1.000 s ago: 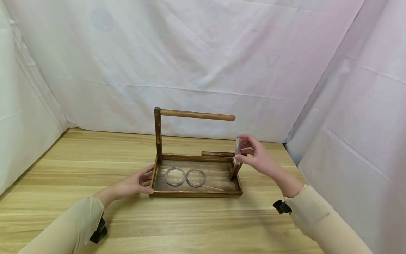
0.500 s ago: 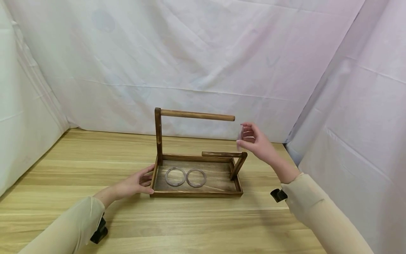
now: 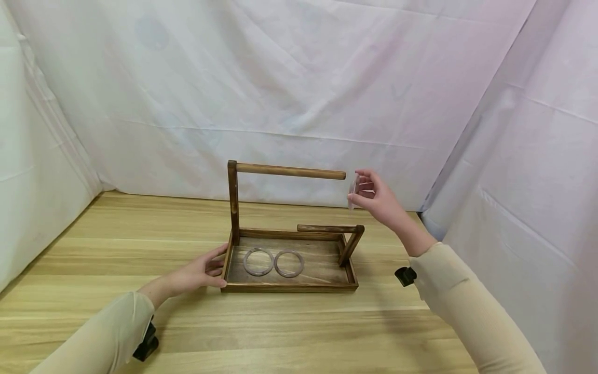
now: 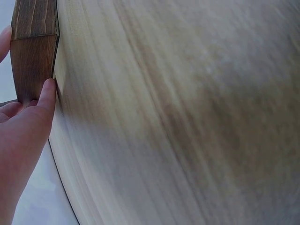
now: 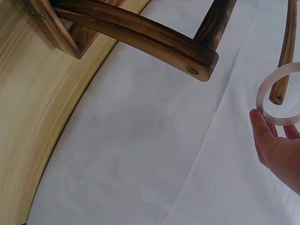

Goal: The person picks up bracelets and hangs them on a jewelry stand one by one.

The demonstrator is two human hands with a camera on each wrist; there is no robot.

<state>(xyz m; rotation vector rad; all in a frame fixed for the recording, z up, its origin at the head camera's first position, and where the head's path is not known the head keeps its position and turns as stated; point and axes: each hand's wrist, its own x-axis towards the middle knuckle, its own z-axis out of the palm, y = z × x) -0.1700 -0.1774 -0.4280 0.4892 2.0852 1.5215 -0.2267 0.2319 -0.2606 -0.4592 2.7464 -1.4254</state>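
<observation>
My right hand (image 3: 380, 200) pinches a pale pinkish bangle (image 5: 265, 89) upright between thumb and fingers. It stands just right of the free end of the upper bar (image 3: 289, 171) on a dark wooden bangle rack (image 3: 289, 288). In the right wrist view, that bar's tip (image 5: 277, 97) shows within the ring's opening. Two similar bangles, a left one (image 3: 245, 261) and a right one (image 3: 301, 262), lie flat side by side in the rack's tray. My left hand (image 3: 198, 270) grips the rack's left end, thumb at the front corner and fingers along the side.
A lower bar (image 3: 327, 228) on a short post (image 3: 351, 245) rises at the rack's right end, pointing left. A tall post (image 3: 233, 202) carries the upper bar on the left. The rack rests on a wood-grain table (image 3: 261, 327), with white cloth (image 3: 280, 93) hanging behind and at the sides.
My right hand has lifted the bangle from beside the lower bar's post end to near the upper bar's tip. The left hand and the rack have stayed in place.
</observation>
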